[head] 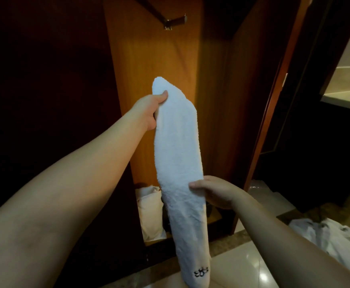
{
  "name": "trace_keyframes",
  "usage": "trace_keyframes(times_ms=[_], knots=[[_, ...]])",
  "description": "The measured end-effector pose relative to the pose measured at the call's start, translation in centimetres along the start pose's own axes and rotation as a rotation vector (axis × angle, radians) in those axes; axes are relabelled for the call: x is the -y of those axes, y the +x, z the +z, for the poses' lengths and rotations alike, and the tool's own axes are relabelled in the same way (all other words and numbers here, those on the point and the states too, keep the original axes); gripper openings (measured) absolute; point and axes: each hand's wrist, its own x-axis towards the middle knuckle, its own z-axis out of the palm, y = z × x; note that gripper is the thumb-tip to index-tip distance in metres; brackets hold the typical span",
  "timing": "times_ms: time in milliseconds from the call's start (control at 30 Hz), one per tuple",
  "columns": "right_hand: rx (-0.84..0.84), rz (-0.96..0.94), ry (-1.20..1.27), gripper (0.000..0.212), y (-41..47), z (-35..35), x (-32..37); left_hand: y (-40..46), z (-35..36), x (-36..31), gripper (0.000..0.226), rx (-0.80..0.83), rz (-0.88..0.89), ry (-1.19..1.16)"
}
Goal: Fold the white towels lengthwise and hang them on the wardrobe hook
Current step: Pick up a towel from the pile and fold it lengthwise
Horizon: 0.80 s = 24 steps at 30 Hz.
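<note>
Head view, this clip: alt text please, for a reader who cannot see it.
A person holds a folded white towel up before an open wooden wardrobe: the left hand grips its top end, the right hand holds its middle. A metal hook sits above, bare.

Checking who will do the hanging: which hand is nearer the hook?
Left. The left hand grips the towel top below the hook; the right hand holds it much lower.
</note>
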Motion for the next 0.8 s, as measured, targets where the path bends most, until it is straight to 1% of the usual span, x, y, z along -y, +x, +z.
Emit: trace_keyframes(times_ms=[67, 100, 133, 200, 233, 267, 300, 367, 467, 500, 567, 633, 667, 700, 733, 800], knots=[[0.047, 0.003, 0.110, 0.042, -0.6, -0.6, 0.2, 0.9, 0.3, 0.0, 0.035, -0.032, -0.021, 0.002], [0.067, 0.027, 0.168, 0.047, -0.9, -0.9, 0.2, 1.3, 0.6, 0.0, 0.040, -0.035, -0.027, 0.003], [0.092, 0.055, 0.236, 0.055, -1.1, -1.2, 0.1, 1.7, 0.8, -0.1, 0.046, -0.030, -0.029, 0.004], [0.146, 0.096, 0.335, 0.077, -1.5, -1.3, 0.2, 2.4, 1.4, -0.1, 0.049, -0.011, -0.034, 0.012], [0.166, 0.106, 0.341, 0.085, -1.7, -1.3, 0.3, 2.7, 1.7, 0.0, 0.049, -0.006, -0.037, 0.027], [0.179, 0.108, 0.330, 0.089, -1.9, -1.2, 0.5, 3.0, 2.0, 0.2, 0.049, -0.005, -0.037, 0.054], [0.192, 0.104, 0.319, 0.088, -2.0, -1.2, 0.6, 3.3, 2.3, 0.5, 0.049, -0.004, -0.036, 0.090], [0.200, 0.079, 0.316, 0.079, -2.3, -1.1, 0.9, 3.9, 2.7, 1.2, 0.048, -0.002, -0.039, 0.137], [0.192, 0.011, 0.381, 0.070, -2.7, -1.5, 1.2, 4.6, 2.7, 2.9, 0.045, 0.005, -0.064, 0.170], [0.184, -0.015, 0.393, 0.070, -3.0, -1.6, 1.4, 4.8, 2.6, 3.7, 0.044, 0.042, -0.082, 0.187], [0.151, -0.061, 0.398, 0.067, -3.3, -2.1, 2.1, 4.8, 2.5, 5.6, 0.047, 0.193, -0.153, 0.221], [0.077, -0.098, 0.387, 0.061, -3.4, -2.7, 2.8, 4.6, 2.4, 7.6, 0.062, 0.329, -0.228, 0.326], [0.026, -0.122, 0.386, 0.063, -3.3, -3.1, 3.1, 4.4, 2.4, 8.4, 0.069, 0.369, -0.251, 0.406], [-0.025, -0.151, 0.381, 0.068, -3.2, -3.4, 3.5, 4.2, 2.3, 9.1, 0.073, 0.381, -0.257, 0.468], [-0.074, -0.178, 0.368, 0.072, -2.9, -3.8, 3.9, 4.0, 2.4, 9.7, 0.071, 0.374, -0.233, 0.486], [-0.170, -0.206, 0.307, 0.070, -2.5, -4.1, 4.6, 3.2, 2.7, 10.5, 0.060, 0.324, -0.150, 0.418]])
